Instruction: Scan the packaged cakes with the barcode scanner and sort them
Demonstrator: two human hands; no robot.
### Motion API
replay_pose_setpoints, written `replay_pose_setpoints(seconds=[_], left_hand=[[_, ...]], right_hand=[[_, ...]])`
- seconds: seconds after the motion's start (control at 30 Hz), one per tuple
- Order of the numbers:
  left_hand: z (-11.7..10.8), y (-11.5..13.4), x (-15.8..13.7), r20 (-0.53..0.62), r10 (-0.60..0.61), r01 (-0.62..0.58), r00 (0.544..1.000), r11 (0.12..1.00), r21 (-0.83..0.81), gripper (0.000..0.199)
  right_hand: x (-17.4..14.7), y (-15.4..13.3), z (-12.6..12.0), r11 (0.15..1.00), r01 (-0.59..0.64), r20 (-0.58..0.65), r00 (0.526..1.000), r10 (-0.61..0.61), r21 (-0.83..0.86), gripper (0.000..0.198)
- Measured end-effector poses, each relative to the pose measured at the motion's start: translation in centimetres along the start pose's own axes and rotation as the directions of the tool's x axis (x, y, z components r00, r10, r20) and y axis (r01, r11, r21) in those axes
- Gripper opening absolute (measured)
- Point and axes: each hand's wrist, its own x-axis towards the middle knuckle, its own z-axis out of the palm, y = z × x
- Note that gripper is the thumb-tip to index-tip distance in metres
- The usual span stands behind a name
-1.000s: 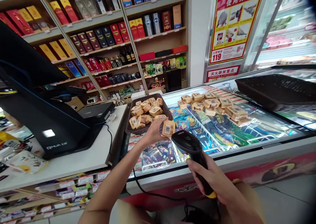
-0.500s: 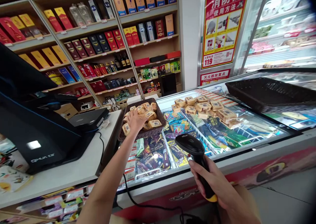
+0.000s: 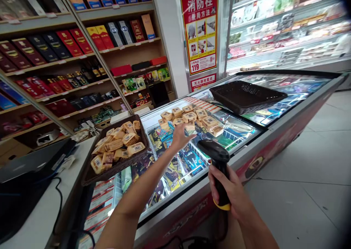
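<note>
My right hand is wrapped round the handle of a black and yellow barcode scanner, held up in front of the freezer. Over the glass top my left hand reaches out with thumb and fingers apart, nothing in its grasp. Just beyond its fingertips lie several small packaged food packs in clear wrap with labels, spread on the glass. To the left, a brown woven basket holds many similar packs. Whether my left fingertips touch the nearest pack is hard to see.
An upturned dark woven tray lies farther along the chest freezer. A black device and cable stand on the left counter. Shelves of boxed bottles line the back wall, beside a red sign.
My left hand has left the basket and moved right, over the freezer glass towards the loose packs. The view has turned right. The scanner stays in my right hand.
</note>
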Motion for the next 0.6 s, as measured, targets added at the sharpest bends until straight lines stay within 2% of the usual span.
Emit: replay_pose_setpoints(seconds=[0.13,0.3,0.43,0.5,0.6], left_hand=[[5.3,2.8,3.3,0.04,0.003,0.004,0.999,0.987,-0.163,0.074],[8.5,4.6,5.9,0.043,-0.131,0.138,0.99,0.958,-0.25,0.094],[8.4,4.7,5.6,0.014,-0.163,0.161,0.987,0.952,-0.259,0.089],[7.4,4.3,4.6,-0.068,-0.12,0.102,0.99,0.969,-0.227,0.087],[4.5,2.9,2.4,-0.226,-0.008,-0.024,0.974,0.99,-0.137,0.085]], right_hand=[[2.6,-2.2,-1.9,0.991,0.128,-0.116,0.986,-0.122,0.049,0.04],[5.6,-5.2,-2.7,0.976,0.19,-0.187,0.968,-0.167,0.11,0.041],[6.6,-6.1,-1.7,0.966,0.195,-0.209,0.965,-0.159,0.168,0.045],[6.7,-6.0,-0.7,0.959,0.179,-0.203,0.97,-0.135,0.219,0.045],[6.4,-5.5,1.4,0.944,0.132,-0.151,0.984,-0.089,0.302,0.042]])
